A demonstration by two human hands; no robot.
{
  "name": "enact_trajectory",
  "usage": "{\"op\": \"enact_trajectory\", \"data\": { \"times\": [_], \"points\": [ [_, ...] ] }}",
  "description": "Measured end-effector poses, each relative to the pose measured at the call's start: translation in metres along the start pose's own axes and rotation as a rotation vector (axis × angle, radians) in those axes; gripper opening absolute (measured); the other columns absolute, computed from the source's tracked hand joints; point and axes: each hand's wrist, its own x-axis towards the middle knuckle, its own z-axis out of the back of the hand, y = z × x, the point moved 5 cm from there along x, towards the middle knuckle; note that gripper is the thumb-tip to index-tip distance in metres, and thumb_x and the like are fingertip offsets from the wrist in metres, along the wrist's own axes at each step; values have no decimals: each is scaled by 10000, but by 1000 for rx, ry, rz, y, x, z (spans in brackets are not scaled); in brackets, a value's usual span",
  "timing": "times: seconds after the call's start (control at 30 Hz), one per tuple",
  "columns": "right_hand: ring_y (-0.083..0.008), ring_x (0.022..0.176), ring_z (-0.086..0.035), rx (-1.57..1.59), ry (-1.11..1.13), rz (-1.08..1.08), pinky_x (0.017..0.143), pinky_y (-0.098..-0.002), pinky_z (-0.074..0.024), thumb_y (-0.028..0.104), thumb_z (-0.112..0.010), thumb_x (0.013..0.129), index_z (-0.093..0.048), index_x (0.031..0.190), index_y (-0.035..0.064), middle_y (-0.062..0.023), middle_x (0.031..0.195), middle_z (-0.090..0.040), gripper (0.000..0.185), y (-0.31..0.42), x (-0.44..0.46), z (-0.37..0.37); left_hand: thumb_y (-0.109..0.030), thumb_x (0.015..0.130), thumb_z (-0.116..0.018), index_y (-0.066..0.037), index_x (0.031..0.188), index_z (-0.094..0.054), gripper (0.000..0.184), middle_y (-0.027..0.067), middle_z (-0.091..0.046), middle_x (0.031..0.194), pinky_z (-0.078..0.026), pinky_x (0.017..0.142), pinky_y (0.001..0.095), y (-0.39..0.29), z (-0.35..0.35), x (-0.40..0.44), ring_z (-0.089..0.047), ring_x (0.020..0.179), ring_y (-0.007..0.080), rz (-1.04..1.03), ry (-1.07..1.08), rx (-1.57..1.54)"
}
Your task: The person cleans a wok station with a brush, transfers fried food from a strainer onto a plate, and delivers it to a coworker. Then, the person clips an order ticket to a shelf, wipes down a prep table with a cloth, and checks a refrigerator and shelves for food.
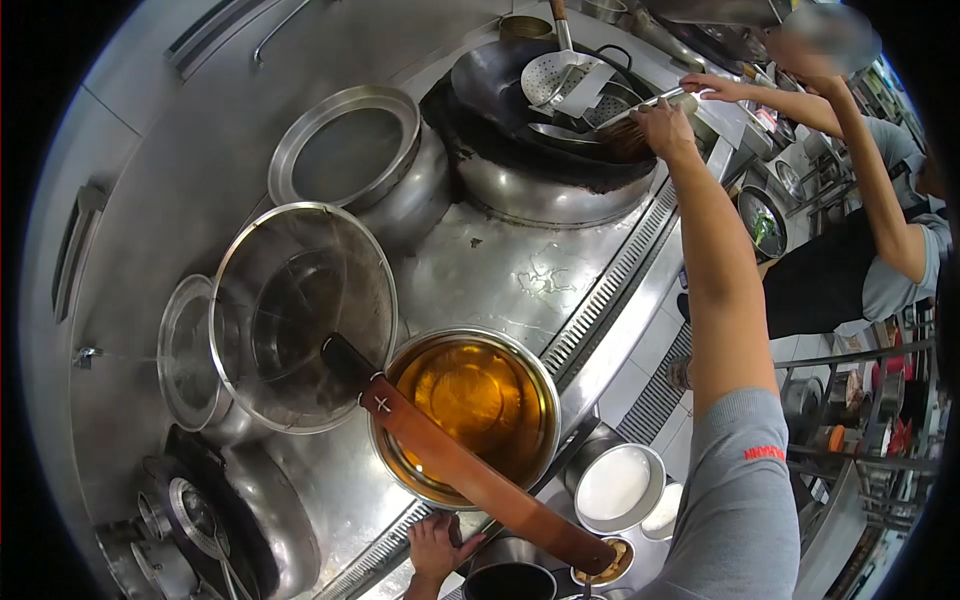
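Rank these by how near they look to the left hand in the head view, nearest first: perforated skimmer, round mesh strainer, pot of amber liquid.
From the left hand:
1. Pot of amber liquid: just above the hand.
2. Round mesh strainer: farther up, on the picture's left.
3. Perforated skimmer: at the top, by the wok.

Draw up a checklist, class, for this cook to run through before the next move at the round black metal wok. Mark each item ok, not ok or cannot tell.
1. Right hand up at the round black metal wok: ok.
2. Tool firmly gripped: cannot tell; the fingers hide the hold.
3. Co-worker's hand well apart from the right hand: not ok, it is close beside.
4. Left hand outside the round silver steel pot of amber liquid: ok.
5. Clear view into that pot: not ok, a long brown strap-like band crosses it.
6. Liquid cool: cannot tell.
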Motion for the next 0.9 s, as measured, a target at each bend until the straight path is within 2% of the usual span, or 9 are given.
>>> {"op": "enact_trajectory", "data": {
  "times": [0.17,0.37,0.57,0.67,0.7,0.73,0.77,0.83,0.9],
  "points": [
    [-247,1149,-523,-95,-84,57,945,-503,-408,226,-468,888,-549,1223,260,33,1186,-600,346,-14,-7,1,-593,632,-736,-38,1052,-490,738,126,-517,1008,-398,781,457,-3,2,4,-511,879,309,4,29,-4],
    [-272,1084,-544,343,-11,-80,883,-511,-415,296,-560,861,-585,1144,188,-77,1109,-623,303,-53,-50,63,-589,653,-723,-19,1034,-502,720,128,-519,1006,-390,792,455,-3,5,1,-513,902,310,5,31,-12],
    [-342,957,-588,604,-335,-15,833,-404,-442,347,-664,815,-595,1109,59,-155,1032,-620,417,-82,-130,106,-605,695,-670,-22,973,-589,650,125,-563,1006,-397,807,437,-4,8,2,-539,891,301,29,-2,-11],
    [-285,882,-623,820,-431,63,819,-365,-454,304,-687,816,-620,1062,26,-167,1041,-634,378,-52,-183,229,-568,728,-656,-26,977,-591,599,129,-564,1012,-392,817,438,-1,13,6,-530,919,302,14,-37,-44],
    [-255,865,-630,926,-317,-35,820,-356,-455,293,-681,826,-626,1057,21,-165,1042,-641,361,-47,-198,254,-535,744,-661,-27,973,-590,561,130,-563,1006,-390,819,438,-1,14,-2,-526,926,304,18,-45,-62],
    [-189,900,-625,930,-252,-45,824,-325,-455,277,-661,851,-618,1075,6,-133,1022,-662,355,-48,-204,272,-480,764,-665,-27,967,-582,504,132,-558,993,-387,813,436,5,17,-6,-520,926,309,63,-120,-171],
    [-189,900,-625,932,-269,-27,824,-325,-455,277,-661,851,-618,1075,6,-133,1022,-662,355,-48,-209,298,-426,783,-669,-26,962,-574,448,134,-553,981,-384,806,434,12,23,-5,-514,927,314,99,-203,-279],
    [-143,903,-615,1247,-291,143,829,-285,-451,280,-649,864,-619,1073,-2,-83,1000,-667,352,-25,-226,355,-300,792,-673,-18,944,-555,342,146,-531,957,-378,791,410,9,70,-1,-504,905,321,139,-463,-407],
    [-124,899,-609,1362,-212,225,812,-268,-457,279,-645,868,-618,1073,-4,-68,994,-664,351,10,-244,404,-255,776,-675,-9,983,-525,355,150,-515,968,-380,796,391,0,131,9,-498,899,294,197,-657,-656]
  ]
}}
